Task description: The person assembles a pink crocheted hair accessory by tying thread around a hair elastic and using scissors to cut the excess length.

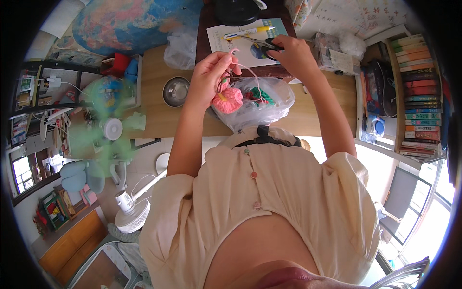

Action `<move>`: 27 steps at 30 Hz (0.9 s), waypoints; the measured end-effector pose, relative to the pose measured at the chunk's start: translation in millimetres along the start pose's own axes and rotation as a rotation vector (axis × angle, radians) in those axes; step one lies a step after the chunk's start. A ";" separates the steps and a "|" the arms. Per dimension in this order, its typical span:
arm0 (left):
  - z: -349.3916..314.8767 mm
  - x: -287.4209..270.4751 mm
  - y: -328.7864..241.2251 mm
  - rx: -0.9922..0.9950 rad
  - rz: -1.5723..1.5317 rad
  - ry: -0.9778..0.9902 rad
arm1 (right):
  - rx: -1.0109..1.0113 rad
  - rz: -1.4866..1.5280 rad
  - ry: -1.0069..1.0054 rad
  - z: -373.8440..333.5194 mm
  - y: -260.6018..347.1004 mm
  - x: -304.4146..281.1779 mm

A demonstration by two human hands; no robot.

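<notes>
My left hand point(211, 74) is closed around a pink crocheted piece point(228, 100), which hangs below its fingers and shows a little yellow at one side. A loose pink yarn tail point(254, 73) rises past the fingertips and trails down to the right. My right hand point(294, 57) has its fingers on the black handles of a pair of scissors point(270, 46), whose blades point left over a booklet point(214, 36). A yellow and white pen point(248, 32) lies on that booklet beside the blades. Below the hands, a clear plastic bag point(276, 103) contains green and red yarn point(260, 95).
A metal bowl point(176, 91) stands on the wooden desk point(154, 113) left of my left arm. Behind it lies a crumpled plastic bag point(181, 48). The booklet rests on a dark raised board point(204, 42). A green fan point(112, 127) stands at left, a bookshelf point(421, 96) at right.
</notes>
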State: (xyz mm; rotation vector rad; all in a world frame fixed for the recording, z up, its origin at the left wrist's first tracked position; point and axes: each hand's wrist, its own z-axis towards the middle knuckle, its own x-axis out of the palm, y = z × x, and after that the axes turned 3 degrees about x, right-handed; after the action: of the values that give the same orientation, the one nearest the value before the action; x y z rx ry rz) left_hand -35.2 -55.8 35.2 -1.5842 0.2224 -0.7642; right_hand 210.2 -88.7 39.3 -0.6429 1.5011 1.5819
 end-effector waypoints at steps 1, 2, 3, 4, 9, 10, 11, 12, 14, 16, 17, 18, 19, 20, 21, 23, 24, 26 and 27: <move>1.2 -1.3 0.5 0.002 -0.013 -0.011 | -0.031 -0.014 -0.023 2.2 3.4 1.9; 1.0 -0.6 -0.6 -0.033 -0.022 -0.032 | -0.060 -0.028 -0.046 3.3 5.1 5.5; 1.2 1.1 -0.9 -0.033 -0.040 -0.040 | -0.090 -0.043 -0.069 3.8 6.3 9.2; 2.1 3.4 -0.9 -0.034 -0.058 -0.046 | -0.098 -0.034 -0.100 3.3 7.7 12.8; 8.9 9.4 0.3 -0.083 -0.055 -0.042 | -0.164 0.068 -0.170 0.7 8.1 16.2; 10.3 12.5 -0.5 -0.087 -0.057 -0.052 | -0.204 0.089 -0.208 1.4 2.6 20.3; 12.3 16.0 -1.1 -0.092 -0.059 -0.061 | -0.243 0.111 -0.245 3.1 -0.8 21.0; 14.0 18.0 -1.3 -0.094 -0.077 -0.069 | -0.252 0.128 -0.281 0.2 4.5 16.5; 18.1 18.7 0.8 -0.092 -0.082 -0.068 | -0.084 0.361 -0.158 -14.6 28.8 -0.8; 20.6 20.2 -1.2 -0.094 -0.094 -0.033 | -0.016 0.598 -0.031 -27.9 36.7 3.5; 22.3 22.1 1.1 -0.054 -0.100 -0.057 | 0.011 0.659 0.036 -33.4 36.6 8.5; 24.9 25.1 3.9 -0.013 -0.106 -0.080 | 0.038 0.719 0.103 -39.3 37.7 12.3; 26.5 25.7 5.9 0.029 -0.112 -0.103 | 0.065 0.778 0.171 -45.3 41.1 12.9; 25.7 21.7 5.7 0.020 -0.098 -0.169 | 0.124 0.781 0.192 -51.6 45.8 8.1; 25.6 16.3 5.3 0.013 -0.088 -0.233 | 0.142 0.798 0.164 -57.0 44.3 9.2; 26.7 -0.4 1.5 0.042 -0.194 -0.237 | 0.176 0.832 0.112 -68.7 38.5 12.6; 26.6 1.7 -8.2 0.048 -0.239 -0.298 | -0.103 0.423 0.101 -80.1 40.4 11.1; 26.7 3.5 -11.4 0.076 -0.274 -0.333 | -0.258 0.197 0.031 -83.2 54.3 1.1; 28.3 3.5 -11.8 0.093 -0.288 -0.346 | -0.337 0.085 -0.012 -79.2 62.6 -7.5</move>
State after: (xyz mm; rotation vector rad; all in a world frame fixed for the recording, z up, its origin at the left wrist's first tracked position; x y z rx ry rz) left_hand -19.4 -32.6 48.1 -1.6491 -0.2951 -0.6935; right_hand 147.3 -162.9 67.4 -0.7624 1.2770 1.9224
